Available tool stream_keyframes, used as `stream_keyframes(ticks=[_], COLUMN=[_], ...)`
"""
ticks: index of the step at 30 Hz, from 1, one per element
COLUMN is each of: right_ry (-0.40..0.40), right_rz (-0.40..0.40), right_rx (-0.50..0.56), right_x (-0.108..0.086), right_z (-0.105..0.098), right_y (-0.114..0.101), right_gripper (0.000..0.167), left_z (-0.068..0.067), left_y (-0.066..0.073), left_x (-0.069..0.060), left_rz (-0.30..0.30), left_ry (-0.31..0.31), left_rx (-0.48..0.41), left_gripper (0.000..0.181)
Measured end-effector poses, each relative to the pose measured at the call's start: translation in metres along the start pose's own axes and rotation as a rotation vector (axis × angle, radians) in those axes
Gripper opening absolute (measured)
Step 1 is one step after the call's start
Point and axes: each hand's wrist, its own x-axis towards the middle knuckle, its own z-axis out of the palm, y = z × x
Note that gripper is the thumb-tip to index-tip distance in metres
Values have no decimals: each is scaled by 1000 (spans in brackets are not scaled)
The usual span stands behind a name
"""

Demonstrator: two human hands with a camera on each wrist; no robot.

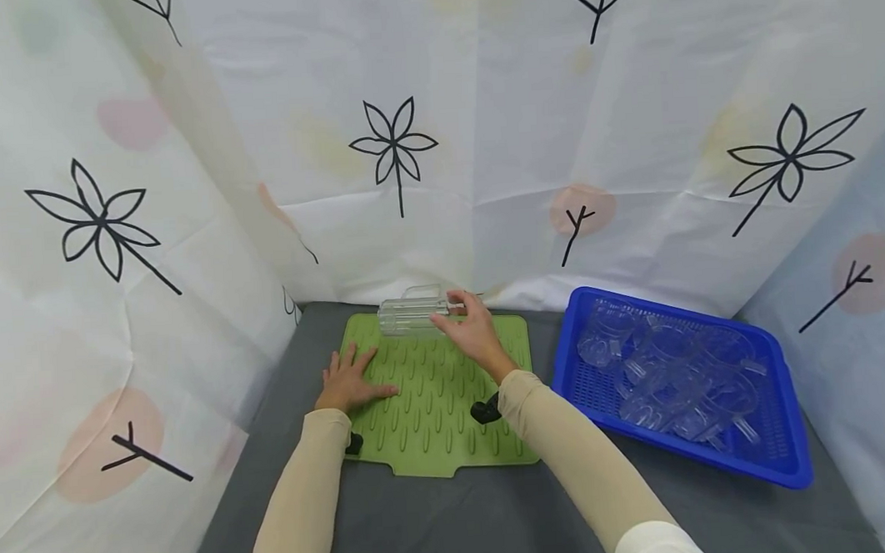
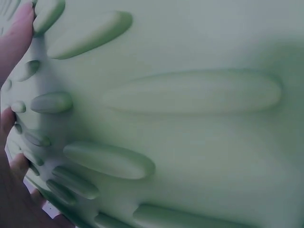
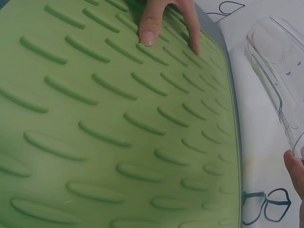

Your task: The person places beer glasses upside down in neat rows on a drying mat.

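Right hand point(image 1: 474, 332) grips a clear mug point(image 1: 409, 317) sideways, gripped end unclear; left hand point(image 1: 348, 386), fingers spread, presumably steadies the green mat point(image 1: 430, 411) beneath them.

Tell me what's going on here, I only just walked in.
A person's right-hand grip holds a clear handled mug sideways, raised near the far edge of a green mat. The left-hand grip rests on that mat with fingers spread, holding nothing. Off to the right, a blue basket holds several clear cups. Mat and basket both sit on a grey tabletop.
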Motion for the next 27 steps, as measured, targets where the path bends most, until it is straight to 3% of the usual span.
stream_keyframes(ticks=[5,9,17,23,27], right_ry=[6,-1,-14,-27,-29], right_rz=[25,39,94,121,116], right_rx=[-7,-1,6,28,33], right_x=[0,0,-2,-5,-5], right_z=[1,1,3,7,10], right_y=[3,6,8,9,11], right_gripper=[63,64,67,69,69], left_z=[0,0,-2,-4,-9], left_y=[1,3,10,15,20], left_x=[1,5,16,20,21], left_rz=[-1,-20,-76,-39,10], left_ry=[-10,8,31,168,261], left_rx=[-11,-50,-299,-409,-525], left_gripper=[103,88,84,71,77])
